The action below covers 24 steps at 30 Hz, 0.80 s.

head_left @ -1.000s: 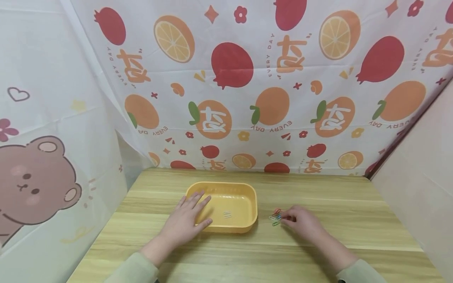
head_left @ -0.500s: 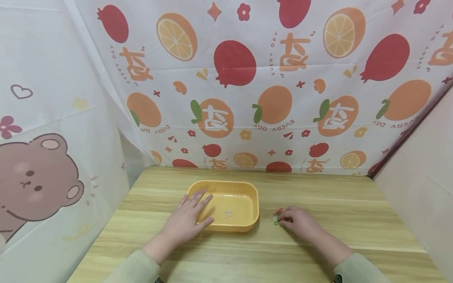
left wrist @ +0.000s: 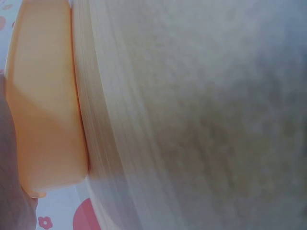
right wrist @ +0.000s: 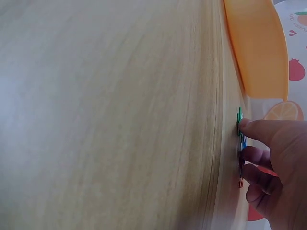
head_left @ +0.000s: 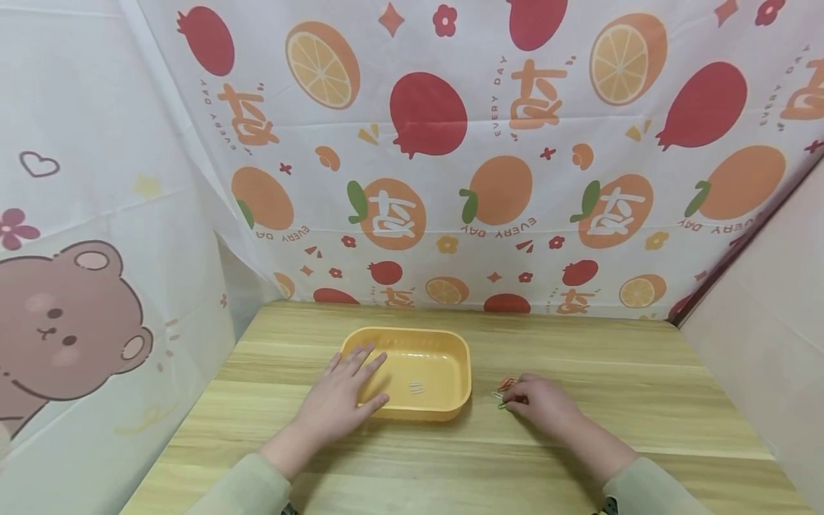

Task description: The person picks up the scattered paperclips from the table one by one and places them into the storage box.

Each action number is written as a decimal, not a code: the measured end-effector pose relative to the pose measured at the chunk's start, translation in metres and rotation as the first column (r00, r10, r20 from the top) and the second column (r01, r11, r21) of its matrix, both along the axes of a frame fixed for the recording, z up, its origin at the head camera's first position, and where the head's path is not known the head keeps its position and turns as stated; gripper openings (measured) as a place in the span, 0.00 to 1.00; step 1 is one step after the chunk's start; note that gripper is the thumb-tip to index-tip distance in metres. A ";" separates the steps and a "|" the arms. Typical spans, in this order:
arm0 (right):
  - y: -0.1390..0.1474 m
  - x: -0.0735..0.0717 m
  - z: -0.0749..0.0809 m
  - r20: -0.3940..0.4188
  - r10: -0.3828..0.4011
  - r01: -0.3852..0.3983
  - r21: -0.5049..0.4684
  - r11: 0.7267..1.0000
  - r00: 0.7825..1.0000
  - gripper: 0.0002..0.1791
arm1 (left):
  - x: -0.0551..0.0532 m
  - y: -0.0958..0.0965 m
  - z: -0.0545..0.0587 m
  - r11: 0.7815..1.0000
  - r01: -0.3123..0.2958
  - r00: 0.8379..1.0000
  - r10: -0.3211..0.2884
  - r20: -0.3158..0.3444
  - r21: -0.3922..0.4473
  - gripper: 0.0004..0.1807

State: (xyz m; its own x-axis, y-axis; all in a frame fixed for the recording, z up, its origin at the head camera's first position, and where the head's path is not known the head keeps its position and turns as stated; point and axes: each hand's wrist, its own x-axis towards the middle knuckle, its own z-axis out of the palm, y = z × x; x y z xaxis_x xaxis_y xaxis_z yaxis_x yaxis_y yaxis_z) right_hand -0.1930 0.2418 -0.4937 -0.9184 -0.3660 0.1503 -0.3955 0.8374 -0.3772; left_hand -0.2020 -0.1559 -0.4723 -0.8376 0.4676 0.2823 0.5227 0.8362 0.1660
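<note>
My left hand (head_left: 331, 400) rests with spread, straight fingers over the left end of a yellow plastic tray (head_left: 465, 372), thumb at the near rim. A few white paper clips (head_left: 416, 387) lie together on the tray's floor. To the right of the tray, my right hand (head_left: 543, 404) reaches down to a small pile of coloured paper clips on the tabletop. In the right wrist view, its thumb touches a green paper clip (right wrist: 239, 115), while the bent index finger is beside a blue one, a gap between the two fingertips. Red clips (head_left: 507, 384) lie just beyond the fingers.
The wooden table (head_left: 412, 465) carries the tray and the clip pile. A fruit-printed cloth (head_left: 425, 214) hangs behind its back edge. A bear-printed cloth (head_left: 71, 322) hangs at the left, and a pale panel (head_left: 766, 336) rises at the right.
My right hand has shifted slightly left over the clip pile, covering more of it, with its fingers at the green and blue clips. The left hand stays on the tray; the head view has shifted slightly.
</note>
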 end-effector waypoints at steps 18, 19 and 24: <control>-0.005 -0.001 0.003 -0.038 0.089 -0.088 0.040 0.995 0.995 0.04 | 0.000 -0.001 -0.002 1.000 0.006 1.000 -0.006 -0.023 0.016 0.39; -0.005 -0.001 0.003 -0.030 0.089 -0.088 0.037 0.995 0.996 0.04 | 0.000 -0.001 -0.002 1.000 0.006 1.000 -0.005 -0.024 0.015 0.39; -0.003 -0.003 0.002 0.019 0.084 -0.084 0.014 0.996 0.996 0.03 | 0.001 -0.001 -0.002 1.000 0.003 1.000 -0.003 -0.021 0.016 0.39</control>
State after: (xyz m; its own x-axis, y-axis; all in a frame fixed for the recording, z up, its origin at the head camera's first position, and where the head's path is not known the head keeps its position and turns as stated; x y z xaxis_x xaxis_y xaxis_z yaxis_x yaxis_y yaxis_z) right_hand -0.1963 0.2385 -0.4922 -0.8867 -0.4444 0.1277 -0.4581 0.8069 -0.3729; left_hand -0.2010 -0.1571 -0.4739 -0.8299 0.4655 0.3075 0.5290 0.8318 0.1683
